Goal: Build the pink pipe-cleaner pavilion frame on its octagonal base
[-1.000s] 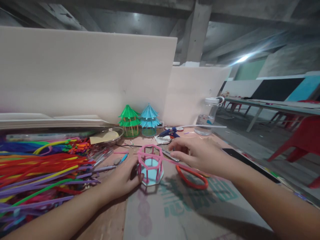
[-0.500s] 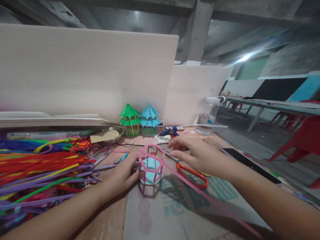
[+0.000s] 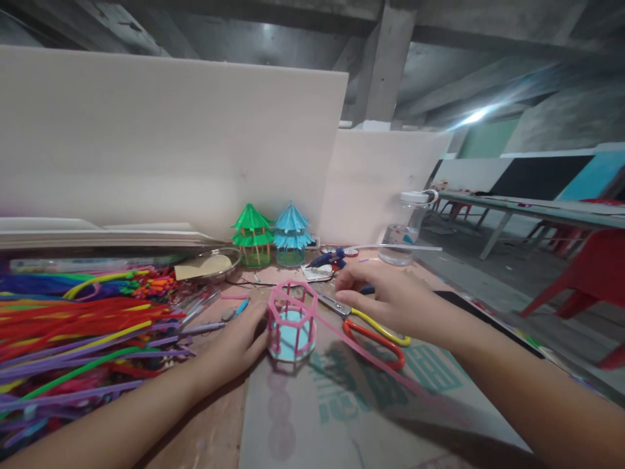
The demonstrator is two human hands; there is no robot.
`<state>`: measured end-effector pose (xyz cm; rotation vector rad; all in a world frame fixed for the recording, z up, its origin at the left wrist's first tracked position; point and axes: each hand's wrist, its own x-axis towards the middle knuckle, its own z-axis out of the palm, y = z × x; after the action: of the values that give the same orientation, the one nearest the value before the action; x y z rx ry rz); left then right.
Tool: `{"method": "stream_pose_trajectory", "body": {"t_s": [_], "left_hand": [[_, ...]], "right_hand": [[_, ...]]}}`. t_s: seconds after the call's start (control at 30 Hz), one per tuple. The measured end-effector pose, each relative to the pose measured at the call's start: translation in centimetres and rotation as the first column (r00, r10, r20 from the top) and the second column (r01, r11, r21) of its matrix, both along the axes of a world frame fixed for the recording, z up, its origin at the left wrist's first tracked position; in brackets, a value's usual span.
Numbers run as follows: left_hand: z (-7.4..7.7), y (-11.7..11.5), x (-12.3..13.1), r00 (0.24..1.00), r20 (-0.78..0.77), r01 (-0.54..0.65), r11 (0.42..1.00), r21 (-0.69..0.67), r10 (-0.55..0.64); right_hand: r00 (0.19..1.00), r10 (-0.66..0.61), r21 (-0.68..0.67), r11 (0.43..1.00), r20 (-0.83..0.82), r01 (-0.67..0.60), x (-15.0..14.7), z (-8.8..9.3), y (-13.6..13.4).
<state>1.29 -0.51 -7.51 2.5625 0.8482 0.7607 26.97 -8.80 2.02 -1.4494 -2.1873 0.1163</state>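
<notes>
A small pink pipe-cleaner cage with a light blue base stands on a cardboard sheet. My left hand rests against its left side, fingers curled around it. A long pink pipe cleaner runs from the cage's top rim toward the lower right. My right hand hovers just right of the cage, thumb and fingers pinched near that strand. Scissors with red and yellow handles lie under my right hand.
A heap of coloured pipe cleaners covers the left. Green and blue pagoda models stand at the white back board, beside a metal dish, a blue glue gun and a plastic bottle. A dark phone lies right.
The cage has been set down flatter and slightly lower. My right hand shifted a little right and back, uncovering the scissors' yellow handle; the long pink strand moved with it.
</notes>
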Motion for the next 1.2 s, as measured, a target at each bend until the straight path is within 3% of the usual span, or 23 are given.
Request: {"method": "stream_pose_trajectory", "body": {"t_s": [0.23,0.37,0.47,0.6,0.73,1.03,1.2], "left_hand": [[0.4,0.3,0.2,0.998,0.053,-0.015,1.000,-0.020,0.016],[-0.5,0.9,-0.3,0.996,0.071,-0.048,0.997,-0.052,0.052],[-1.3,1.2,-1.0,0.993,0.093,-0.064,0.991,-0.114,0.075],[-1.2,0.7,-1.5,0.999,0.041,-0.022,0.986,-0.164,0.029],[-0.3,-0.2,-1.1,0.998,-0.047,-0.047,0.986,-0.161,0.040],[-0.7,0.2,0.0,0.990,0.141,-0.003,0.992,-0.124,0.020],[-0.6,0.3,-0.1,0.971,0.198,-0.085,0.964,-0.250,0.137]], "right_hand": [[0.966,-0.084,-0.079,0.991,0.246,0.107,1.9,0.3,1.4],[0.932,-0.081,-0.256,0.950,0.353,0.180,3.8,-1.2,2.3],[0.902,-0.143,-0.289,0.917,0.408,0.276,4.0,-2.8,2.2],[0.904,-0.162,-0.239,0.932,0.397,0.272,3.0,-3.8,1.8],[0.937,-0.131,-0.277,0.934,0.323,0.226,2.8,-4.3,1.7],[0.920,-0.101,-0.299,0.927,0.378,0.225,2.4,-5.3,1.9],[0.909,-0.209,-0.295,0.899,0.360,0.323,2.3,-4.8,1.9]]}}
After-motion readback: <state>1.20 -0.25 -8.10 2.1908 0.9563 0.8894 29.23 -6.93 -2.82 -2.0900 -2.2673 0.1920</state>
